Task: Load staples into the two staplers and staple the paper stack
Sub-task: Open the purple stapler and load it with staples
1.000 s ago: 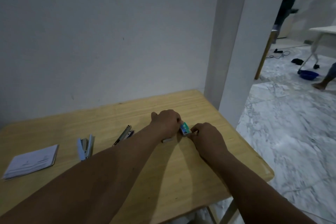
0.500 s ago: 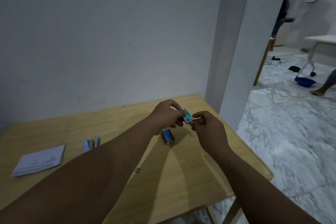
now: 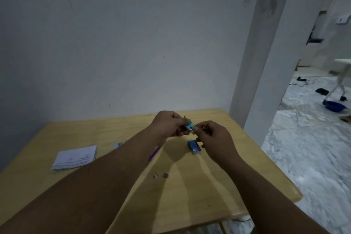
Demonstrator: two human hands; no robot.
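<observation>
My left hand (image 3: 168,125) holds a small green staple box (image 3: 189,125) above the wooden table (image 3: 190,205). My right hand (image 3: 214,141) pinches the box's open end with its fingertips. A blue staple box (image 3: 194,147) lies on the table just below both hands. Two small staple pieces (image 3: 160,175) lie nearer to me. The paper stack (image 3: 75,157) rests at the left. A light blue stapler (image 3: 117,145) peeks out behind my left forearm, mostly hidden. A purple edge (image 3: 153,155) shows beside that forearm; I cannot tell what it is.
A white wall stands right behind the table, and a white pillar (image 3: 266,62) rises at its far right corner. The table's right edge drops to a marble floor. A blue basin (image 3: 335,106) and a white table leg are far off at the right.
Both hands have lifted the green staple box off the table and hold it in the air. The blue staple box and loose staple pieces have come into view beneath them.
</observation>
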